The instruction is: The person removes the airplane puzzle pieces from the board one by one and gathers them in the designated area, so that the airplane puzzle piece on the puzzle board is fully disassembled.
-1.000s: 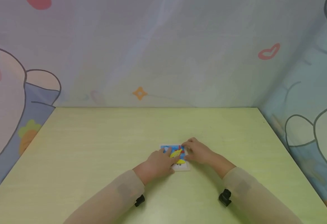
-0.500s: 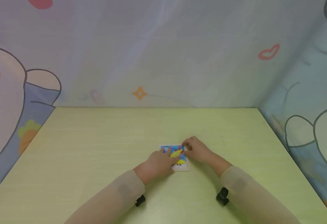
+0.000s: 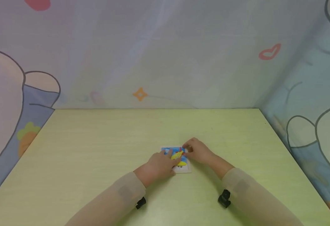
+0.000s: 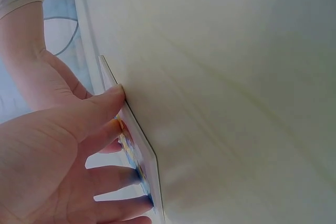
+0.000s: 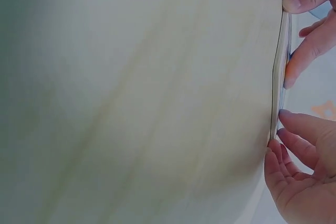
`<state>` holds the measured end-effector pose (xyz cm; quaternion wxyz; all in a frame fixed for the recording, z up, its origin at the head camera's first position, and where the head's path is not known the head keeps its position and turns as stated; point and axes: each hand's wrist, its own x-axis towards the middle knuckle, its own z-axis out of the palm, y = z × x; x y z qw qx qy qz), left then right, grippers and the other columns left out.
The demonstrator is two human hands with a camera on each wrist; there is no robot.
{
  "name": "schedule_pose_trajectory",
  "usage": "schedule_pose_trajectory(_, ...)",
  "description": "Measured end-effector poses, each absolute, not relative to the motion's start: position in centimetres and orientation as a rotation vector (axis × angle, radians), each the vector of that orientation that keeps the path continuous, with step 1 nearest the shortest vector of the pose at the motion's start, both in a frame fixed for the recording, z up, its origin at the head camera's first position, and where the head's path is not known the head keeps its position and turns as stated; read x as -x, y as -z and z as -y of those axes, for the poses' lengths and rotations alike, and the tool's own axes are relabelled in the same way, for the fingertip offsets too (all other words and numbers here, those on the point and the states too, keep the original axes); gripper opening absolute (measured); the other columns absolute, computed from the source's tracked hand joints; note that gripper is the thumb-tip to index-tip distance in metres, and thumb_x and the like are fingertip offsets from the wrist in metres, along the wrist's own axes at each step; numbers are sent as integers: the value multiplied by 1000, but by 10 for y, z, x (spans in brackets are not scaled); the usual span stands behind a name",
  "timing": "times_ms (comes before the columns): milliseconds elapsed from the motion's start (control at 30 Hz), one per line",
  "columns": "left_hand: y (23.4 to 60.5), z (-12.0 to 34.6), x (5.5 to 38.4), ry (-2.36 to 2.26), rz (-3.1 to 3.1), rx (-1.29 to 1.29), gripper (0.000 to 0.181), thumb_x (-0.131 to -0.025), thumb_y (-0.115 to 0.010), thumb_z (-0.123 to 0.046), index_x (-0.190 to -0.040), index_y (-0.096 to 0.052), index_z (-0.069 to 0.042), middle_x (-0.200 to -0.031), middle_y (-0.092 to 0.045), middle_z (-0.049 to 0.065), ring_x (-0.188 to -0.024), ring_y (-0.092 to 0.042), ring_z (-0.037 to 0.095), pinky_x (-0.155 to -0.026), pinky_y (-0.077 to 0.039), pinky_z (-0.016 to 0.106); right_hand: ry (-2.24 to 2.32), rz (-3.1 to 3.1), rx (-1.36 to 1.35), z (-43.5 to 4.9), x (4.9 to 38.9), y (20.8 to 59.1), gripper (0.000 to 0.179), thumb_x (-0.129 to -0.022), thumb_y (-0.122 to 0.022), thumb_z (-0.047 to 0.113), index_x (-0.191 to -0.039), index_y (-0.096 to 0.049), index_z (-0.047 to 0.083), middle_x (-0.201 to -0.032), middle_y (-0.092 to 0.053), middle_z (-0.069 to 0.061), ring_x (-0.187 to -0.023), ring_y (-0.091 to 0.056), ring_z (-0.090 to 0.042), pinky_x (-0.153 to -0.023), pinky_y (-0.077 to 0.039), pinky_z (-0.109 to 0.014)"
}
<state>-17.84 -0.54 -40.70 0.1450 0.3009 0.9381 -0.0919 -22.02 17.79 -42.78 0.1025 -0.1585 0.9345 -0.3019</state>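
A small square jigsaw puzzle [image 3: 183, 169] lies flat on the table, its picture a yellow and red airplane on blue with a white lower part. My left hand [image 3: 159, 164] rests across its left side. In the left wrist view, the straight fingers press on the picture face and the thumb touches the edge of the puzzle [image 4: 149, 166]. My right hand [image 3: 200, 151] is at the far right corner, thumb and index finger bent together onto it. The right wrist view shows its other fingers curled at the puzzle's [image 5: 276, 90] rim. Part of the picture is hidden under the left hand.
The pale wooden table [image 3: 97, 141] extends around the puzzle on all sides. A cartoon-printed cloth [image 3: 199, 62] hangs behind and along both sides. A small black device [image 3: 224, 198] sits at the right cuff, another black device [image 3: 141, 202] at the left.
My right thumb has moved up the puzzle's right side, closer to the index finger at the far corner. The left hand stays in place on the puzzle.
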Motion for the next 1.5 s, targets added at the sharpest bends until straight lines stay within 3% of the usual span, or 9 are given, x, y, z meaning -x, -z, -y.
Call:
schedule_pose_trajectory(367,407,7,180,257,-2704,-859,55,-92,-52,-44,-144,-35,-35,-148,-32,10,-130,-37,33,-87,-46,42,812,-2783,480,-174,223,425,28,-85,-68,14,-110,-65,1,-99,-54,-8,-87,-54,-20,-76,-47,-34)
schedule_pose_trajectory(633,406,8,184,237,-2707,-869,55,-92,-53,-42,-144,-36,-34,-148,-33,11,-129,-38,34,-90,-44,43,821,-2792,449,-169,228,425,17,-90,-59,7,-104,-64,-3,-99,-58,-13,-93,-56,-26,-81,-47,-39)
schedule_pose_trajectory(933,409,4,184,262,-2707,-906,54,-92,-53,-42,-143,-37,-34,-147,-34,12,-128,-39,34,-87,-46,42,735,-2832,395,-169,232,426,12,-90,-59,5,-99,-62,-2,-95,-59,-12,-92,-55,-26,-82,-46,-39)
schedule_pose_trajectory(1500,409,4,182,257,-2690,-872,55,-92,-53,-42,-144,-36,-34,-148,-31,12,-129,-37,35,-89,-45,43,1059,-2725,299,-175,231,425,17,-92,-58,11,-104,-63,1,-94,-64,-8,-89,-58,-23,-78,-47,-38)
